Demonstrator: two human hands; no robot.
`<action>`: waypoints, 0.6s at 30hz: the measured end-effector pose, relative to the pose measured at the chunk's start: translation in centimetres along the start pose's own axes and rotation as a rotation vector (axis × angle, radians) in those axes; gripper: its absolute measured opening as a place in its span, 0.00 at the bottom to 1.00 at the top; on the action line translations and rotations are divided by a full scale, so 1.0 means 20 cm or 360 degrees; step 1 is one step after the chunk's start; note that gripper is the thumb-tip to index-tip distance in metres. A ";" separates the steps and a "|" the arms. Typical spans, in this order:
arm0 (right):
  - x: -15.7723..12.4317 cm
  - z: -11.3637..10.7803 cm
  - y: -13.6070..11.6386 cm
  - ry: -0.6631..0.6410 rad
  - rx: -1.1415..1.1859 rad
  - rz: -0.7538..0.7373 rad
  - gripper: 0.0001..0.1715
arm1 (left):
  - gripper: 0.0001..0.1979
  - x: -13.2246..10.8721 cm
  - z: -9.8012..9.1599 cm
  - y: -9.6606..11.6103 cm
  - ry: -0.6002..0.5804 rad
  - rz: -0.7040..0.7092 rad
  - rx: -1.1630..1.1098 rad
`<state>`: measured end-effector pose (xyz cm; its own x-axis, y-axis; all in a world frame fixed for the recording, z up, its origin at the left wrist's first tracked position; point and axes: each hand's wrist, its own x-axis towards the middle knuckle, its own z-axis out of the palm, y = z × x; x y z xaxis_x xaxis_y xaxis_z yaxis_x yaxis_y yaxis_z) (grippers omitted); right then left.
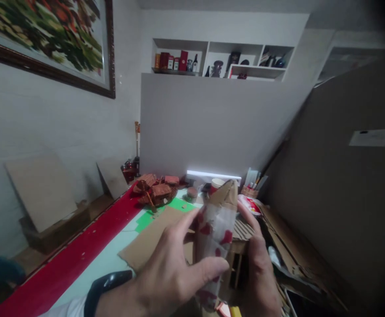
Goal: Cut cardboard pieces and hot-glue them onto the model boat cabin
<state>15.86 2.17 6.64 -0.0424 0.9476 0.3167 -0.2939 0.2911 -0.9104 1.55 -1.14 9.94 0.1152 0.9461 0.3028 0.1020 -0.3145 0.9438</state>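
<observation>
Upright in front of me is a long cardboard piece (pixel 217 237), covered in whitish paper or tape with red patches; its bare brown top end is pointed. My left hand (pixel 175 264) is closed around its left side, the thumb lying across the near face. Against the right side are the fingers of my right hand (pixel 260 264), partly hidden behind the piece. Just behind it shows a small cardboard structure (pixel 240 237) with a ridged top and openings below. A flat brown cardboard sheet (pixel 146 246) lies on the table to the left.
Reddish-brown model pieces (pixel 159 193) sit at the table's back left. A paper cup (pixel 217 182) and a holder with brushes (pixel 251 187) stand at the back. Cardboard sheets (pixel 298 246) are heaped at right. A grey panel (pixel 212 123) rises behind the table.
</observation>
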 end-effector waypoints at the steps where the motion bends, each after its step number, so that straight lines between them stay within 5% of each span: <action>1: 0.00 0.00 0.00 -0.0017 0.0028 0.0036 0.42 | 0.30 0.00 0.00 0.00 0.0015 0.0028 -0.0004; 7: -0.01 0.00 -0.02 0.0105 -0.0079 0.0076 0.41 | 0.23 0.00 0.01 0.00 0.0062 0.0107 -0.0023; 13: -0.05 0.07 -0.06 0.0164 0.0100 0.0137 0.35 | 0.32 -0.01 0.00 0.02 0.0059 0.0013 0.0027; 18: -0.04 0.07 -0.05 0.0180 0.0142 0.0093 0.32 | 0.30 0.00 0.00 0.03 0.0084 0.0069 0.0095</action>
<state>14.83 0.85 7.75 0.0444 0.9728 0.2275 -0.3779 0.2272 -0.8975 1.64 -1.33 10.49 0.0690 0.9337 0.3514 0.1570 -0.3580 0.9204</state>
